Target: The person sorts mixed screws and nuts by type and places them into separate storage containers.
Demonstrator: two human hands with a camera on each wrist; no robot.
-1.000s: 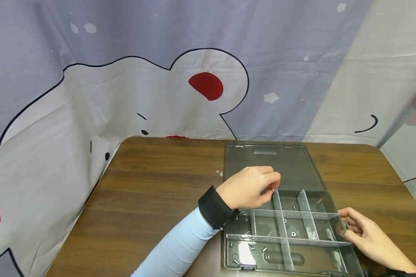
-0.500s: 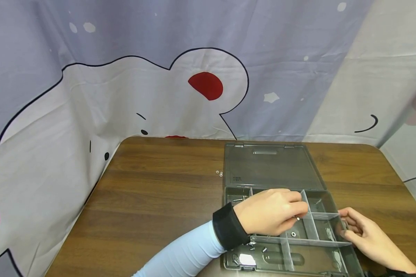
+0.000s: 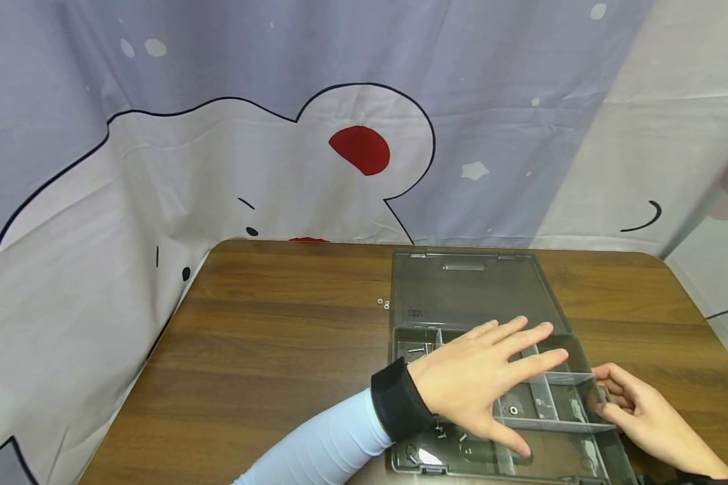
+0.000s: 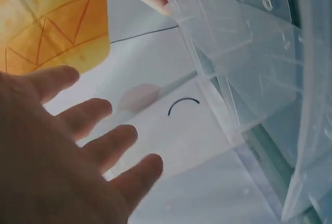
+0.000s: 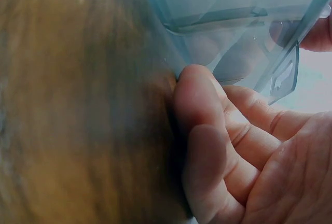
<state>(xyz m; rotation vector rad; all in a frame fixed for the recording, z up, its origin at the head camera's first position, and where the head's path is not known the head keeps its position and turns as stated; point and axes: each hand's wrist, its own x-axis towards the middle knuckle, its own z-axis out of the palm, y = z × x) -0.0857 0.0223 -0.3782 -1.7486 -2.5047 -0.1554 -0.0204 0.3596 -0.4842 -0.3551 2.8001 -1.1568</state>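
A grey see-through compartment box (image 3: 555, 444) lies with its lid (image 3: 473, 289) folded back on a wooden table. My left hand (image 3: 482, 377) is spread flat above its middle compartments, fingers straight and apart, holding nothing; in the left wrist view the same hand (image 4: 88, 141) shows the palm side with bare fingertips. At the box's right wall my right hand (image 3: 643, 411) grips the edge with thumb and curled fingers. A small ring-shaped washer (image 3: 513, 410) lies in a middle compartment. Short screws (image 3: 441, 431) lie in the front left one. My left hand hides several compartments.
Tiny white rings (image 3: 386, 305) lie on the wooden table (image 3: 279, 337) just left of the lid. Clear dividers (image 3: 542, 397) stand upright between the compartments. A printed curtain (image 3: 218, 168) hangs behind the table.
My left hand moved right and toward me from the back compartments, then its pinched fingers spread. The small pale piece at its fingertips no longer shows there. My right hand stays put.
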